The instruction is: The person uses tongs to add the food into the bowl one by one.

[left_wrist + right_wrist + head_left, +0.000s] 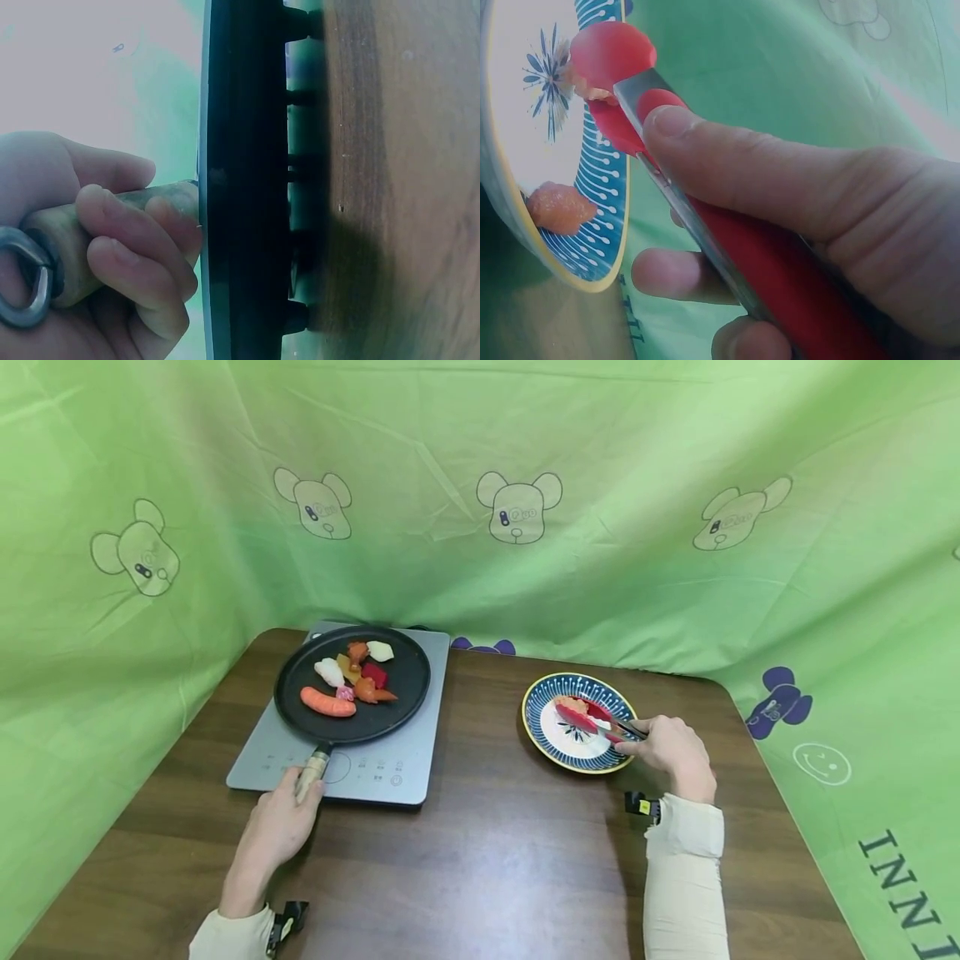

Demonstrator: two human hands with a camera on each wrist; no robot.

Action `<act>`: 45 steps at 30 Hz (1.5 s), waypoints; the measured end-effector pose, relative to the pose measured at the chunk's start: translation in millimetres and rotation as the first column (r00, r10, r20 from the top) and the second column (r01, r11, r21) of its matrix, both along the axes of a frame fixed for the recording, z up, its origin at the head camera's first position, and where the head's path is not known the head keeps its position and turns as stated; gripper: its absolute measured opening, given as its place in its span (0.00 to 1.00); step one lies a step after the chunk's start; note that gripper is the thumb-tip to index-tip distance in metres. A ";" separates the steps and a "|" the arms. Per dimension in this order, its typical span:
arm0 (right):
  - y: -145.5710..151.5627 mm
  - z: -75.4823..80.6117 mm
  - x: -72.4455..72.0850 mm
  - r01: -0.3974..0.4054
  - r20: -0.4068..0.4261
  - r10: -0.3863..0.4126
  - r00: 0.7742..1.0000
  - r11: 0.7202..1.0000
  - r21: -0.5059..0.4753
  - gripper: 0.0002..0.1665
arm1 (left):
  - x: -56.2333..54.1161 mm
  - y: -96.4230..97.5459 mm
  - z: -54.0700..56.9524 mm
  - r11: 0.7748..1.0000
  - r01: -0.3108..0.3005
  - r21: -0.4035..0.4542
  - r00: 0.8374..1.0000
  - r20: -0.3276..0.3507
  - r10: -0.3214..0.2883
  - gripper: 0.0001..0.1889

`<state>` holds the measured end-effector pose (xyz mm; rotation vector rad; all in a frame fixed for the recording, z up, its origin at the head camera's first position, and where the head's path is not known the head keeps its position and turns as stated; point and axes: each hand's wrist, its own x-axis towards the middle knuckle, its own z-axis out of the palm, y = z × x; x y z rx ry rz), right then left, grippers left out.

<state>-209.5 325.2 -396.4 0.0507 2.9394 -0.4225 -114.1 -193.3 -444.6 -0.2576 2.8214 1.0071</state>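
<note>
My left hand [277, 827] grips the light wooden handle [312, 768] of a flat black pan [405, 693]. In the left wrist view, its fingers [142, 277] curl round that handle, which ends in a metal ring [34, 307]. At the right, my right hand [678, 752] holds red-tipped metal tongs [611, 56] over a blue-patterned plate [542, 745] with a yellow rim. Between the tong tips shows a small brownish food piece [592, 91], partly hidden. Lower on the plate, in the right wrist view, lies another orange-brown piece [561, 208].
Under the pan sits a grey induction cooktop [255, 764]. The pan bears a sausage [327, 702] and several small white, red, yellow and orange food pieces. Both stand on a brown wooden table [480, 835], with a green printed cloth [420, 568] hanging behind and at the sides.
</note>
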 end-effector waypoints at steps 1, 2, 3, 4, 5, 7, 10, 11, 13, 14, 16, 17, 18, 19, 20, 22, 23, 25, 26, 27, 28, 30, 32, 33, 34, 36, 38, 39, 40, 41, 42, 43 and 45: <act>0.7 0.2 0.7 0.003 -0.001 -0.003 1.000 1.000 -0.004 0.43 | 0.1 0.0 -0.1 1.000 0.000 0.000 1.000 0.001 0.000 0.30; 1.3 0.3 1.3 0.000 -0.006 0.000 1.000 1.000 -0.006 0.43 | 0.4 0.1 -0.3 1.000 -0.001 -0.004 1.000 0.001 0.001 0.29; 1.7 0.4 1.9 -0.003 -0.012 0.003 1.000 1.000 -0.009 0.44 | 0.5 0.1 -0.5 1.000 -0.002 -0.008 1.000 0.002 0.002 0.29; 2.3 0.5 2.3 -0.005 -0.020 0.005 1.000 1.000 -0.014 0.44 | 0.7 0.0 -0.3 1.000 -0.002 -0.010 1.000 0.000 0.002 0.29; 2.6 0.8 2.8 -0.010 -0.029 0.009 1.000 1.000 -0.018 0.43 | 0.6 0.0 -0.3 1.000 -0.002 -0.011 1.000 -0.004 0.002 0.29; 3.2 1.6 3.5 -0.010 -0.045 0.009 0.999 1.000 -0.021 0.45 | 0.6 -0.2 -0.1 1.000 0.002 -0.010 1.000 -0.016 -0.002 0.29; 3.9 2.5 3.4 -0.013 -0.067 0.011 0.998 1.000 -0.024 0.46 | 0.4 -0.3 0.4 1.000 0.008 -0.001 1.000 -0.018 -0.008 0.30; 3.7 2.9 3.4 -0.013 -0.075 0.011 0.997 1.000 -0.025 0.47 | 0.5 -0.1 0.3 1.000 0.007 -0.001 1.000 -0.017 -0.007 0.30; 3.5 3.4 3.4 -0.011 -0.088 0.008 0.996 0.999 -0.034 0.49 | 0.6 0.2 0.6 1.000 0.008 0.001 1.000 -0.018 -0.008 0.29; 3.7 3.3 3.1 -0.012 -0.096 0.008 0.995 0.999 -0.039 0.50 | 0.6 0.3 0.6 1.000 0.008 0.001 1.000 -0.019 -0.008 0.29; 3.7 3.6 3.2 -0.012 -0.108 0.006 0.994 0.999 -0.050 0.52 | 0.8 0.4 0.9 1.000 0.007 0.000 1.000 -0.022 -0.007 0.29; 3.4 4.0 3.6 -0.011 -0.112 0.004 0.994 0.998 -0.060 0.52 | 1.0 0.5 1.1 1.000 0.006 0.001 1.000 -0.023 -0.006 0.28; 3.3 4.3 4.0 -0.009 -0.116 0.001 0.993 0.998 -0.069 0.52 | 1.1 0.4 1.1 1.000 0.005 0.003 1.000 -0.022 -0.005 0.28; 3.0 4.7 4.4 -0.009 -0.119 0.000 0.993 0.997 -0.076 0.53 | 1.1 0.4 1.1 1.000 0.005 0.003 1.000 -0.021 -0.005 0.28; 3.1 4.9 4.7 -0.009 -0.124 -0.001 0.992 0.997 -0.082 0.53 | 1.1 0.4 1.1 1.000 0.004 0.002 1.000 -0.021 -0.004 0.28; 2.9 5.2 5.6 -0.006 -0.128 -0.006 0.992 0.995 -0.097 0.53 | 1.3 0.6 0.9 1.000 0.001 -0.001 1.000 -0.020 -0.001 0.28; 2.9 5.4 6.1 -0.004 -0.132 -0.010 0.991 0.994 -0.106 0.53 | 1.1 0.8 0.7 1.000 0.001 -0.001 1.000 -0.022 -0.001 0.28; 4.1 5.2 6.3 0.001 -0.144 -0.018 0.989 0.993 -0.120 0.53 | 0.5 1.0 0.3 1.000 0.004 0.000 1.000 -0.027 -0.004 0.28; 4.9 5.1 6.2 -0.001 -0.151 -0.018 0.988 0.993 -0.122 0.53 | 0.5 1.2 0.3 1.000 0.003 -0.001 1.000 -0.029 -0.003 0.28; 5.7 5.1 6.3 -0.002 -0.158 -0.017 0.987 0.993 -0.122 0.53 | 0.5 1.2 0.2 1.000 0.003 0.001 1.000 -0.029 -0.003 0.28; 6.6 5.3 6.4 -0.004 -0.166 -0.016 0.986 0.993 -0.121 0.52 | 0.4 1.2 0.1 1.000 0.003 0.000 1.000 -0.030 -0.003 0.28; 9.2 5.8 7.1 -0.009 -0.181 -0.013 0.983 0.993 -0.117 0.50 | 0.9 1.1 0.2 1.000 0.000 -0.007 1.000 -0.029 0.000 0.28; 12.5 6.0 8.0 -0.011 -0.193 -0.012 0.981 0.993 -0.115 0.46 | 1.2 1.0 0.5 1.000 -0.002 -0.014 1.000 -0.027 0.001 0.28; 14.4 6.0 8.5 -0.007 -0.200 -0.017 0.980 0.993 -0.121 0.45 | 1.2 1.0 0.6 1.000 -0.002 -0.016 1.000 -0.027 0.001 0.27; 16.0 6.3 9.4 -0.004 -0.206 -0.023 0.978 0.992 -0.129 0.43 | 1.1 1.1 0.9 1.000 0.000 -0.016 1.000 -0.027 0.000 0.28; 19.0 6.7 10.5 0.000 -0.218 -0.032 0.975 0.989 -0.146 0.40 | 1.0 1.3 0.9 1.000 -0.001 -0.017 1.000 -0.024 0.001 0.27; 21.0 7.3 11.4 0.007 -0.234 -0.045 0.971 0.987 -0.159 0.39 | 1.2 1.0 0.5 1.000 -0.002 -0.016 1.000 -0.018 0.002 0.28; 21.7 7.6 12.0 0.011 -0.243 -0.051 0.969 0.987 -0.162 0.40 | 1.4 0.8 0.4 1.000 -0.002 -0.016 1.000 -0.015 0.001 0.28; 22.0 8.4 12.8 0.016 -0.250 -0.057 0.966 0.986 -0.164 0.40 | 1.5 0.6 -0.2 1.000 -0.001 -0.016 1.000 -0.014 0.001 0.28; 22.4 9.1 13.4 0.020 -0.260 -0.062 0.964 0.987 -0.162 0.40 | 1.6 0.4 -0.9 1.000 -0.002 -0.020 1.000 -0.015 0.001 0.28; 22.5 10.0 13.9 0.026 -0.269 -0.069 0.961 0.986 -0.162 0.41 | 1.6 0.2 -1.4 1.000 -0.001 -0.021 1.000 -0.017 0.000 0.28; 22.5 11.1 14.6 0.032 -0.279 -0.077 0.957 0.986 -0.161 0.41 | 1.5 -0.1 -1.7 1.000 0.000 -0.020 1.000 -0.018 0.000 0.28; 21.8 13.9 15.9 0.039 -0.299 -0.087 0.950 0.986 -0.163 0.41 | 1.3 -0.1 -2.1 1.000 0.001 -0.022 1.000 -0.023 -0.001 0.28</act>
